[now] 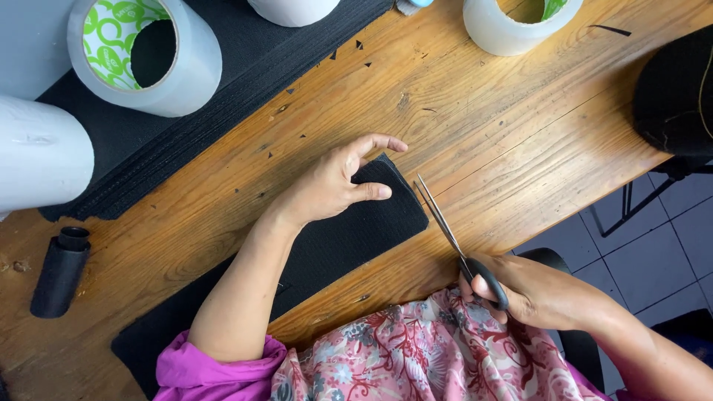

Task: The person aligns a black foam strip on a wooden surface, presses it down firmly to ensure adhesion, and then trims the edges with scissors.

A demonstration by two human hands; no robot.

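Note:
My left hand (338, 182) rests on the far end of a long black fabric strip (349, 238) that lies on the wooden table (505, 126), thumb and fingers pinching its rounded corner. My right hand (523, 289) holds black-handled scissors (445, 226) at the table's near edge. The blades are slightly apart and point toward the strip's end without touching it.
A stack of black fabric sheets (223, 82) lies at the back left with a big tape roll (145, 52) and a white roll (37, 152) on it. Another tape roll (512, 22) stands at the back. A black tube (59, 271) lies at left. Small black offcuts dot the wood.

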